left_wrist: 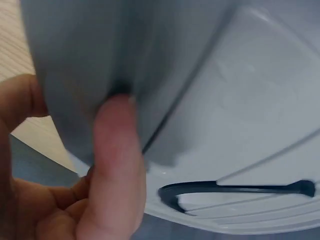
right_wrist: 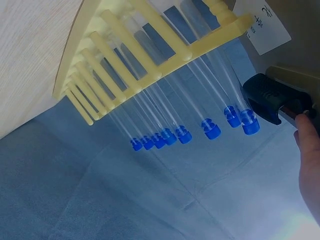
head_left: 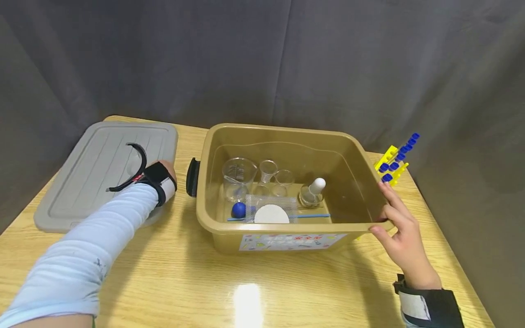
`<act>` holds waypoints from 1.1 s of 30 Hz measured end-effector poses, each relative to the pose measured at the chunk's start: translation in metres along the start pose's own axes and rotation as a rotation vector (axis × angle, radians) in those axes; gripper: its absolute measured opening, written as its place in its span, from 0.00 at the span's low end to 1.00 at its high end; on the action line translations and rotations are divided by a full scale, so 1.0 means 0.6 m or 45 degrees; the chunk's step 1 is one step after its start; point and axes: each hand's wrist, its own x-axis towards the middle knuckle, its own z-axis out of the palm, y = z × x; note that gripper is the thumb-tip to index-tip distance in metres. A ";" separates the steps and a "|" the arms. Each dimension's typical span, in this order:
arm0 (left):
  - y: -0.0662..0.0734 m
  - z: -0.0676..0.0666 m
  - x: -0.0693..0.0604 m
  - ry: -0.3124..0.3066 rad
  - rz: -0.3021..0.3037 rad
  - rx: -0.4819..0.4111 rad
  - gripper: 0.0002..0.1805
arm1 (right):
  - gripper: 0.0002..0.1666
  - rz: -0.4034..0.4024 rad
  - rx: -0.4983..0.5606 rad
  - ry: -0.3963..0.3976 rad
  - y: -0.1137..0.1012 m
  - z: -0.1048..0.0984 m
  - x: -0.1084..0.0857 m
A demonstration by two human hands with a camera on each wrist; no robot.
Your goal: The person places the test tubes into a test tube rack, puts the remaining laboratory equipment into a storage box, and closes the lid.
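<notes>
At the left, a grey lid lies on the table. My left hand is at its right edge, mostly hidden behind the wrist strap in the head view. In the left wrist view, the thumb and fingers grip that edge from both sides. A brown storage box stands uncovered in the middle. With thumb and fingers over its front right corner, my right hand holds the rim. In the right wrist view, a finger reaches to the box's black handle latch.
The box holds a clear beaker, small clear cups, a white-capped glass bottle, a blue ball and a mesh sheet with a white disc. Behind its right side stands a yellow rack of blue-capped test tubes.
</notes>
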 end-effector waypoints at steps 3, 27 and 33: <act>-0.022 0.006 0.008 -0.087 0.021 -0.040 0.17 | 0.30 0.026 -0.004 -0.006 0.001 0.000 0.000; -0.028 -0.541 -0.306 0.243 0.285 -0.638 0.17 | 0.38 0.114 0.018 -0.072 -0.008 -0.009 -0.003; -0.030 -0.575 -0.334 0.297 0.375 -0.657 0.14 | 0.55 0.293 0.359 -0.045 -0.017 0.000 -0.007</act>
